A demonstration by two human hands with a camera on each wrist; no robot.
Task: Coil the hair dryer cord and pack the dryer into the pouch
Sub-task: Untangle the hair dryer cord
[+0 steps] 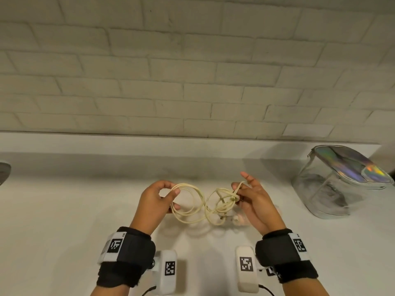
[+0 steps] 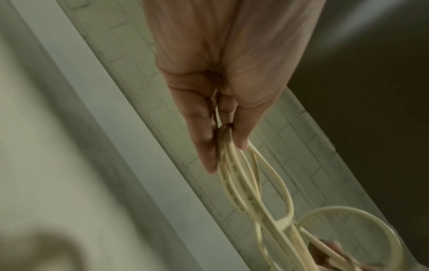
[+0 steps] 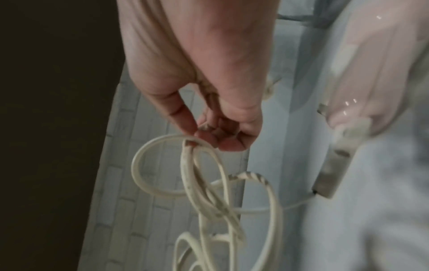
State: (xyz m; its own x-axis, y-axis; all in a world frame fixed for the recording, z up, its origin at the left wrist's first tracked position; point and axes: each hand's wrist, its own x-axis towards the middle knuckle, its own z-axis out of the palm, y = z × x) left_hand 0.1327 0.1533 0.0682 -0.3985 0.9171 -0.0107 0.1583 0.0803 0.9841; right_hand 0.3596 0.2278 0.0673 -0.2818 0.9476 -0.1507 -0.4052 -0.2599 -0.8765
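Observation:
A cream cord (image 1: 193, 207) hangs in loops between my two hands above the white counter (image 1: 74, 210). My left hand (image 1: 172, 191) pinches a bundle of loops (image 2: 241, 183) between thumb and fingers (image 2: 204, 146). My right hand (image 1: 240, 189) pinches the other end of the coil, with the cord wound over its fingers (image 3: 230, 143). The pale pink hair dryer (image 1: 238, 218) lies on the counter under my right hand and is mostly hidden in the head view. In the right wrist view the dryer (image 3: 376, 88) and its handle (image 3: 332, 170) show to the right. The clear pouch (image 1: 333, 186) with a holographic top stands at the right.
A white brick wall (image 1: 192, 71) with a low ledge (image 1: 149, 144) runs behind the counter. A dark grey object (image 1: 3, 171) pokes in at the left edge. The pouch stands about a hand's width right of my right hand.

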